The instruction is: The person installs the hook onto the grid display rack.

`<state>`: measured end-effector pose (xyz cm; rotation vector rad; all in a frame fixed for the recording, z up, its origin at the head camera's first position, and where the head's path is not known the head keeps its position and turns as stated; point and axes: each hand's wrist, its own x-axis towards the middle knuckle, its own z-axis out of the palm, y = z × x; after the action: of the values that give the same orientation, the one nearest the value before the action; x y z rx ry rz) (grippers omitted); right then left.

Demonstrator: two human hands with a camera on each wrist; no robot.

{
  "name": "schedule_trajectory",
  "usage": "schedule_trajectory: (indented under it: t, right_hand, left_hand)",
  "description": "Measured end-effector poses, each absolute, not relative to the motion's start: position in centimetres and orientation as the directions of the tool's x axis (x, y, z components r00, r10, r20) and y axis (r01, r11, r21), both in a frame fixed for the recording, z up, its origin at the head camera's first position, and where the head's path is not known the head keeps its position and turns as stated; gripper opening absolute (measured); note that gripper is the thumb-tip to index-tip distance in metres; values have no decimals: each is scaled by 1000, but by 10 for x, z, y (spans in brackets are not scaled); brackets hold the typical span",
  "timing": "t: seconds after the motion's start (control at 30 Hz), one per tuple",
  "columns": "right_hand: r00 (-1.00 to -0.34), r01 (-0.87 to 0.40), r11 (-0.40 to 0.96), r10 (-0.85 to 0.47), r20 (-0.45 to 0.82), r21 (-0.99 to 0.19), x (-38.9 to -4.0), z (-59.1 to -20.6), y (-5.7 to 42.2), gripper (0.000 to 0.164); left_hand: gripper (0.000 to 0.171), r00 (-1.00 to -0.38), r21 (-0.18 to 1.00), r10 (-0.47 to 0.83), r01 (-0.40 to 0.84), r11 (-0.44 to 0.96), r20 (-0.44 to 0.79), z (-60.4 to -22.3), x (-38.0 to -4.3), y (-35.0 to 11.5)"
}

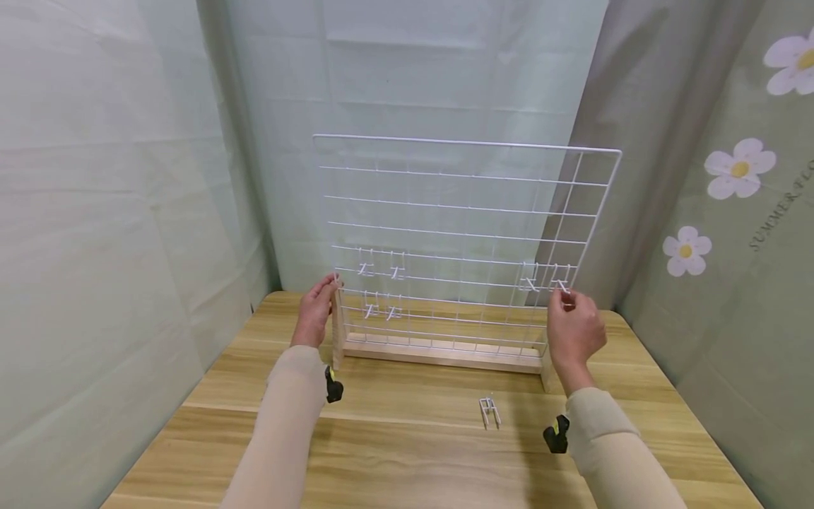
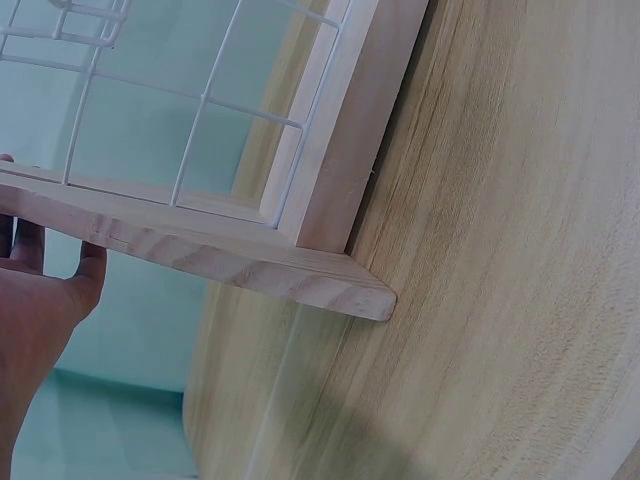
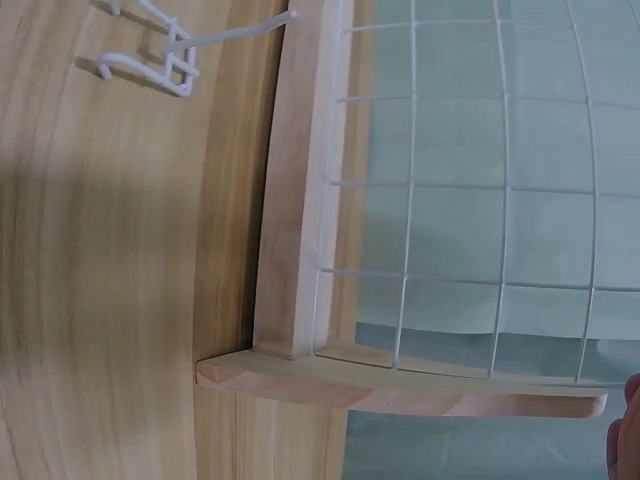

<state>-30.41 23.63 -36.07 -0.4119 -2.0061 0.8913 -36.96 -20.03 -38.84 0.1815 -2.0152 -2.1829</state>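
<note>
A white wire grid rack point(image 1: 467, 145) stands upright in a wooden base point(image 1: 439, 355) on the table. My left hand point(image 1: 313, 311) holds the top of the base's left wooden side post point(image 2: 230, 262), thumb and fingers on either side of it. At the grid's right edge, my right hand point(image 1: 575, 329) pinches a white wire hook point(image 1: 561, 285) that sits against the grid. Another hook point(image 1: 530, 283) hangs just left of it. Several more hooks point(image 1: 396, 273) hang in two rows on the left part. In the right wrist view, only a sliver of the right hand point(image 3: 628, 440) shows.
One loose wire hook point(image 1: 490, 410) lies on the wooden table point(image 1: 394, 452) in front of the base, toward the right; the right wrist view shows it too. Pale cloth point(image 1: 407, 78) hangs behind and on both sides, with printed flowers point(image 1: 740, 168) at the right.
</note>
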Motion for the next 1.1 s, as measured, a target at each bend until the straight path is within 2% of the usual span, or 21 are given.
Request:
schedule_trajectory:
  t: [0.2, 0.43, 0.8, 1.1]
  right_hand:
    - [-545, -66, 698, 574, 611, -714, -301, -365, 237, 29]
    - [-570, -63, 695, 564, 597, -716, -296, -374, 238, 30]
    - [-557, -92, 716, 540, 632, -692, -291, -386, 236, 24]
    - [-550, -172, 742, 474, 688, -648, -291, -396, 234, 18]
  left_hand:
    - [50, -978, 996, -208, 34, -82, 16, -387, -369, -200]
    - [51, -979, 997, -201, 30, -73, 15, -388, -370, -200]
    - [51, -979, 997, -204, 27, -70, 12, -388, -367, -199]
    - [48, -983, 993, -184, 11, -119, -11, -365, -351, -195]
